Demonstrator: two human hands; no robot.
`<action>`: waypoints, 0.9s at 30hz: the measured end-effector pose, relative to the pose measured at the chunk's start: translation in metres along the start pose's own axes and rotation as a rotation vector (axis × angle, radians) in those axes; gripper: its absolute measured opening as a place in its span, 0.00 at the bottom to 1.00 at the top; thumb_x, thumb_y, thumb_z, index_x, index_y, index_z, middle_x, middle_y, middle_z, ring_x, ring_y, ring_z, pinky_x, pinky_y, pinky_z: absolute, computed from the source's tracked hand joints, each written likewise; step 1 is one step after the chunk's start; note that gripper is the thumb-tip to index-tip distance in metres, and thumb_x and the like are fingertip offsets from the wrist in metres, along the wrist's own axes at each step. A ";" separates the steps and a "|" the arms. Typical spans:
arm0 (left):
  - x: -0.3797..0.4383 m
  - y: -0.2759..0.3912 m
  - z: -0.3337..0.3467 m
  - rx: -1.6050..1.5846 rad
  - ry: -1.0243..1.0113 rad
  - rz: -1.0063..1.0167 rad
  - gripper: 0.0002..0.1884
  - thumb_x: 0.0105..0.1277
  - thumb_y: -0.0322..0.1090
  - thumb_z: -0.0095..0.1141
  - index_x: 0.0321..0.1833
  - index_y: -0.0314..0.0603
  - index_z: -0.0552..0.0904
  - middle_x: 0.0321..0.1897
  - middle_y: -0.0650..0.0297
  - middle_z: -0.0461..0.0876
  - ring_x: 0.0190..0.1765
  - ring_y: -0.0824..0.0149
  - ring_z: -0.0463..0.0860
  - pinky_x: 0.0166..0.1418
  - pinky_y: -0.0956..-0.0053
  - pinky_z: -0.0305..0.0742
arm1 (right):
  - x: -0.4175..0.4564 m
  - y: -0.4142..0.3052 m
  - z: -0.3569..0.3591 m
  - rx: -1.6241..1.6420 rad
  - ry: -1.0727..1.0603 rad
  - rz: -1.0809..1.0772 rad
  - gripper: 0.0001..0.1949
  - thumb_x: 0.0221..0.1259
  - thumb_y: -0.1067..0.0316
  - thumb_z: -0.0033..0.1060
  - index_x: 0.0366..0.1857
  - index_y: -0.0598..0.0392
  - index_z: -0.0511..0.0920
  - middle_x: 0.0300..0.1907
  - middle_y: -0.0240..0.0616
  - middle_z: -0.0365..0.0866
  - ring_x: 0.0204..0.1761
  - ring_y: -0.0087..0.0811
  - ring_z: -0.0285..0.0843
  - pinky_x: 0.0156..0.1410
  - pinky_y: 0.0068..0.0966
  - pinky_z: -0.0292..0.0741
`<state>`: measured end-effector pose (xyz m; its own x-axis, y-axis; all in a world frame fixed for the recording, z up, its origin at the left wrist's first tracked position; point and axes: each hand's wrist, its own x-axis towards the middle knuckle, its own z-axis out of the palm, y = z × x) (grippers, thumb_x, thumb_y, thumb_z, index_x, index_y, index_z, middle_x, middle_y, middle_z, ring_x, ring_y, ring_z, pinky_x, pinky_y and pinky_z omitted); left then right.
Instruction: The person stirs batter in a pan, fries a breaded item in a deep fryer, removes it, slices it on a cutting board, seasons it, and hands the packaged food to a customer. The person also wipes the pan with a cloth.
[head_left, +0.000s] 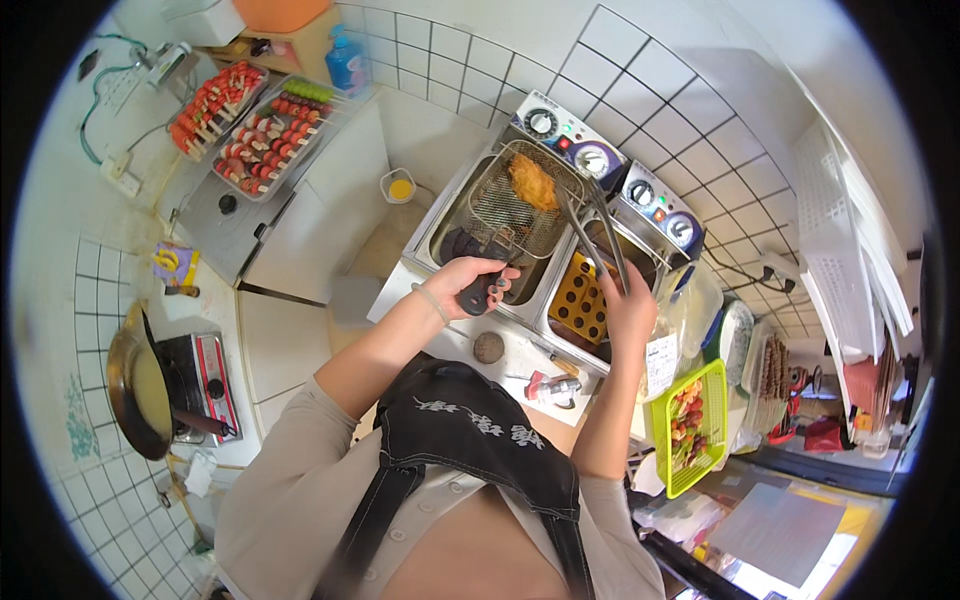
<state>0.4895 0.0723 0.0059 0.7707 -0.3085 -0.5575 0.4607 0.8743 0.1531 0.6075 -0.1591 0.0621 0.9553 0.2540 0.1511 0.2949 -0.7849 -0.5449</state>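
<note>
My left hand (476, 287) is closed around the black handle (474, 298) of a wire fryer basket (491, 199), lifted over the left well of a countertop deep fryer. One golden fried piece of food (532, 182) lies at the basket's far end. My right hand (630, 307) grips metal tongs (609, 238), their tips beside or on the fried piece; whether they pinch it I cannot tell. Below the tongs, a yellow perforated plate (580, 298) sits in the right fryer well. Control boxes with dials (570, 139) stand behind the wells.
A green basket of food (694, 480) stands at right, near a plastic bag (686, 300). A wok (124, 375) is on a portable stove (217, 386) at left. Trays of skewers (262, 196) lie upper left. A round dark object (489, 348) is before the fryer.
</note>
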 end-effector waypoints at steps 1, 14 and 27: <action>0.002 -0.002 -0.005 0.008 -0.010 -0.006 0.17 0.71 0.36 0.50 0.57 0.30 0.73 0.27 0.67 0.75 0.24 0.75 0.72 0.24 0.83 0.70 | 0.010 -0.005 0.001 -0.084 -0.028 -0.038 0.21 0.55 0.55 0.68 0.51 0.52 0.81 0.32 0.38 0.84 0.35 0.41 0.83 0.41 0.35 0.76; 0.002 -0.003 -0.013 0.086 -0.038 -0.016 0.18 0.71 0.36 0.49 0.60 0.34 0.71 0.28 0.68 0.76 0.25 0.75 0.73 0.28 0.80 0.69 | 0.125 -0.053 0.058 -0.694 -0.386 -0.300 0.20 0.52 0.47 0.68 0.35 0.57 0.83 0.36 0.45 0.85 0.40 0.44 0.84 0.44 0.39 0.80; 0.003 -0.002 -0.017 0.105 -0.058 -0.029 0.17 0.71 0.35 0.48 0.59 0.35 0.71 0.27 0.68 0.75 0.26 0.74 0.73 0.30 0.78 0.70 | 0.093 -0.048 0.075 -0.719 -0.348 -0.491 0.19 0.51 0.51 0.70 0.34 0.56 0.80 0.35 0.42 0.83 0.38 0.41 0.84 0.41 0.36 0.80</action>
<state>0.4832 0.0758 -0.0105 0.7791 -0.3575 -0.5149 0.5247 0.8214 0.2236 0.6806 -0.0560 0.0405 0.6955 0.7129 -0.0896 0.7157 -0.6766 0.1730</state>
